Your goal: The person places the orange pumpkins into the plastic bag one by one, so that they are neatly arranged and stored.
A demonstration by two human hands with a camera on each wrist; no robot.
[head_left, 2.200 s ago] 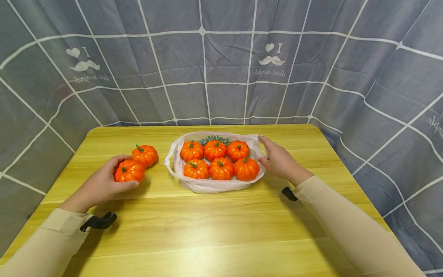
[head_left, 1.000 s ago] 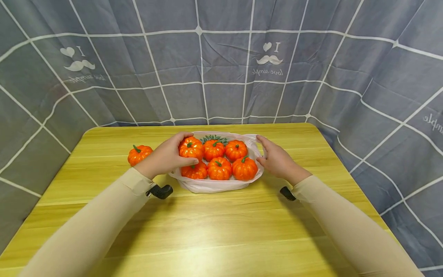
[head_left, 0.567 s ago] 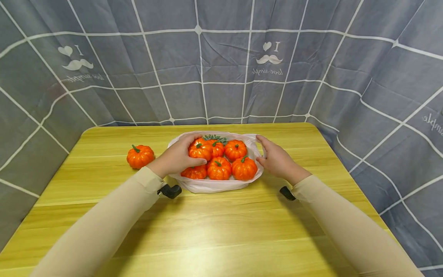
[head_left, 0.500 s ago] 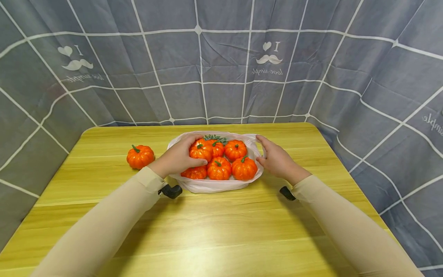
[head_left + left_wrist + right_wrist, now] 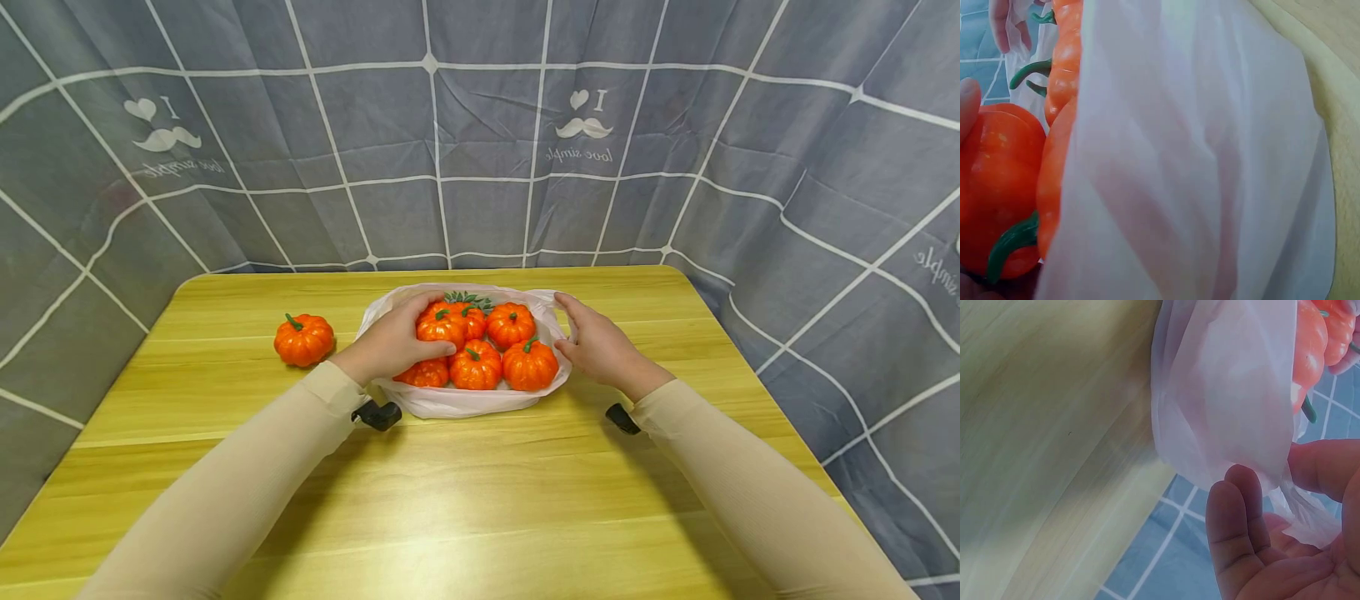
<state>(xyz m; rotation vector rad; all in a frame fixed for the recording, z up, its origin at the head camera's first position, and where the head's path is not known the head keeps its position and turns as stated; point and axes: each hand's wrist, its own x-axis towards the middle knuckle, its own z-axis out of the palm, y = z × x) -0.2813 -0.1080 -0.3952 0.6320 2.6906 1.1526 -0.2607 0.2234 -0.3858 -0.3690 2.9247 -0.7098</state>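
A white plastic bag [image 5: 465, 406] lies open at the table's middle, holding several small orange pumpkins [image 5: 530, 367] with green stems. Inside its left half, my left hand [image 5: 382, 343] grips another pumpkin [image 5: 441, 329], thumb in front and fingers behind. That pumpkin sits over the others and partly hides those at the back left. In the left wrist view, the held pumpkin [image 5: 997, 181] is beside the others, behind the bag's side. My right hand [image 5: 603, 348] holds the bag's right end; the right wrist view shows the gathered plastic handle [image 5: 1310, 515] between thumb and fingers.
One loose pumpkin [image 5: 303, 340] stands on the wooden table [image 5: 480, 500] to the left of the bag, near my left forearm. A grey curtain [image 5: 487, 133] with white lines surrounds the back and sides of the table.
My left hand has carried a pumpkin from the left side of the table into the bag and shifted slightly right since. The right hand has stayed at the bag's right end.
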